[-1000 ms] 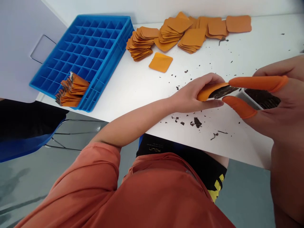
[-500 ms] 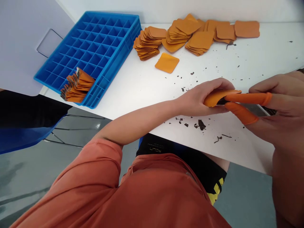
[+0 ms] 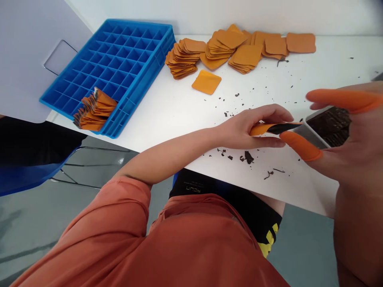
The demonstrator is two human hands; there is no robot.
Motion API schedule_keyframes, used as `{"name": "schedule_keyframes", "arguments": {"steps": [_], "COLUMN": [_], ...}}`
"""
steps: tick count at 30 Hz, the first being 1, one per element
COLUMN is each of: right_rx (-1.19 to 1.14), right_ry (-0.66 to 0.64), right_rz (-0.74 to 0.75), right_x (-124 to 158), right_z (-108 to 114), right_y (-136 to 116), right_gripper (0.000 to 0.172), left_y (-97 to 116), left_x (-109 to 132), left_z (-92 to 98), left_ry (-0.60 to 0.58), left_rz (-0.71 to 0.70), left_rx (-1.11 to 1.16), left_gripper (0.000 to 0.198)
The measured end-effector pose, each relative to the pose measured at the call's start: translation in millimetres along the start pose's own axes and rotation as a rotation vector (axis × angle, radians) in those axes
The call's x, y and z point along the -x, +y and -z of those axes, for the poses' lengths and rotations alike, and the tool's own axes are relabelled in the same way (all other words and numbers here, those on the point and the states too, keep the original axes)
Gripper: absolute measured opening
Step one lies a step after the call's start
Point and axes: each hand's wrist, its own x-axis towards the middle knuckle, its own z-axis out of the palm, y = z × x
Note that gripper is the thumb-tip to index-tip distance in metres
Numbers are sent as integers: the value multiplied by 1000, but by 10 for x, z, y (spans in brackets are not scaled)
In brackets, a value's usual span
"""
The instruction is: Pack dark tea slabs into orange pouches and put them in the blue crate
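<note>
My left hand (image 3: 239, 126) lies low over the white table, closed around a bent orange patch (image 3: 259, 129) that has dark material along its open side. Apart from it, my right hand (image 3: 356, 155) wears orange finger covers; thumb and forefinger are spread wide, with nothing visible between their tips. The thumb tip is near the patch's dark end. Behind the right hand stands a light metal-looking container (image 3: 316, 134) of dark brown strips (image 3: 329, 122), partly hidden by the hand.
Several piles of flat orange patches (image 3: 223, 44) lie along the wall, with a single patch (image 3: 207, 82) in front. A blue divided tray (image 3: 143, 85) at left holds folded orange pieces (image 3: 97, 109). Dark crumbs (image 3: 248, 157) are scattered over the white table (image 3: 179, 115).
My right hand has drawn back from the patch and its fingers have spread, uncovering the container of dark strips. My left hand keeps hold of the patch. The view has shifted slightly.
</note>
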Motion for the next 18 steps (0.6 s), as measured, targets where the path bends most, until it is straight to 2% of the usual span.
{"name": "schedule_keyframes", "arguments": {"steps": [4, 8, 10, 14, 18], "right_rx": [-31, -4, 11, -15, -42], "right_ry": [61, 57, 56, 37, 47], "right_rz": [219, 222, 210, 142, 112], "right_x": [-4, 8, 14, 22, 27], "right_z": [-8, -39, -44, -55, -75], "right_y": [-3, -1, -19, -97, -143], "right_gripper": [20, 26, 21, 17, 21], "left_y": [150, 308, 374, 445, 443], "left_x": [30, 104, 161, 216, 113], "left_z": [70, 227, 279, 220, 131], "left_ry": [-32, 89, 127, 83, -14], "left_rz": [-18, -81, -104, -115, -82], "left_rx": [-119, -373, -522, -782, -961], "left_gripper": [33, 28, 24, 16, 27]}}
